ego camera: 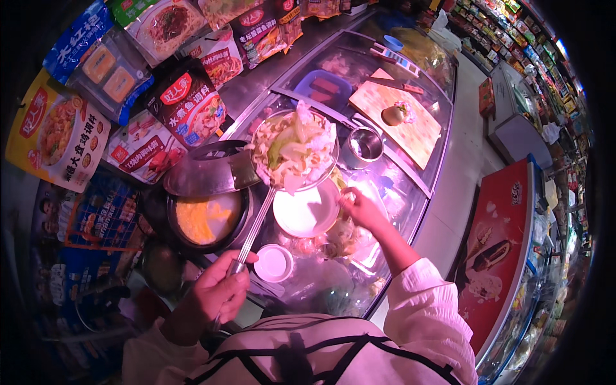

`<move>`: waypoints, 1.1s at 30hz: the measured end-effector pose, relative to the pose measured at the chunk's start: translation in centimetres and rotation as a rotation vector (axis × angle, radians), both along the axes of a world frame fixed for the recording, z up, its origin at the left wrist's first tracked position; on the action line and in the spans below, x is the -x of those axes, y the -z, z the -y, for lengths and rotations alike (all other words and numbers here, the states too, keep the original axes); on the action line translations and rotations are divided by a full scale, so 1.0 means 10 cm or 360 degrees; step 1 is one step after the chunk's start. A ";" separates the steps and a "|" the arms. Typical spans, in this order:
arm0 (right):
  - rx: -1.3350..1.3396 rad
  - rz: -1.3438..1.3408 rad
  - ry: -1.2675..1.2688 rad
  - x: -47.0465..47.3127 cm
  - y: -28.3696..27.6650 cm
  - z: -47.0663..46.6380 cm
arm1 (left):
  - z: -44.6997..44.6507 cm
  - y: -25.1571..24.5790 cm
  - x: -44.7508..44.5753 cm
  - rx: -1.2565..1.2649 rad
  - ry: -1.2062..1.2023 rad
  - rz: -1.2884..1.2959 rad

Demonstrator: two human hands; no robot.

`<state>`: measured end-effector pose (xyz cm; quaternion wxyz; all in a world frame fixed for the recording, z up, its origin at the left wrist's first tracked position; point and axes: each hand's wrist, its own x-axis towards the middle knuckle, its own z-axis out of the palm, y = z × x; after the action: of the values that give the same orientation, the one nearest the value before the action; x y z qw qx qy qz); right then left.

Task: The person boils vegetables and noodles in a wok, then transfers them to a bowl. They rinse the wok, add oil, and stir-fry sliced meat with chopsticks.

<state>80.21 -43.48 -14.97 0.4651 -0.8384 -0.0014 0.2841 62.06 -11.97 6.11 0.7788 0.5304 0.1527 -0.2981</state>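
Note:
My left hand [216, 288] is closed around the metal handle of a strainer ladle [262, 219]. Its basket, heaped with pale cooked leaves and noodle-like pieces [293, 144], hangs over the far edge of a white bowl [301, 211]. At the bowl's right side is my right hand [353, 207], its fingers by the rim; whether they touch it or hold anything is unclear. Left of the bowl, a dark pot [209, 219] of yellow and whitish food stands under a tilted metal lid [207, 168]. A small white bowl [273, 263] sits nearer to me.
Beyond the strainer are a metal container [365, 144] and a wooden board [404, 120] bearing a knife [397, 84] and a round vegetable [394, 115]. Seasoning packets [185, 103] hang at the left. A red freezer [500, 255] stands across the aisle on the right.

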 end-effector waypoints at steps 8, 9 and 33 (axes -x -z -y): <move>-0.0102 -0.0132 -0.0038 0.04 -0.26 -0.14 | -0.03 -0.19 -0.73 -0.0089 -0.0156 0.0000; -0.0222 -0.0125 0.0017 0.02 -0.38 -0.08 | -0.04 -0.22 -0.82 -0.0096 -0.0172 0.0032; 0.0097 -0.0137 0.0311 -3.46 0.09 -0.36 | 1.05 1.11 -3.31 0.0401 -0.0504 0.0149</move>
<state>114.84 -39.85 -15.87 0.4645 -0.8354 0.1090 0.2729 95.21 -22.48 -4.95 0.8824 0.4113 0.1592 -0.1636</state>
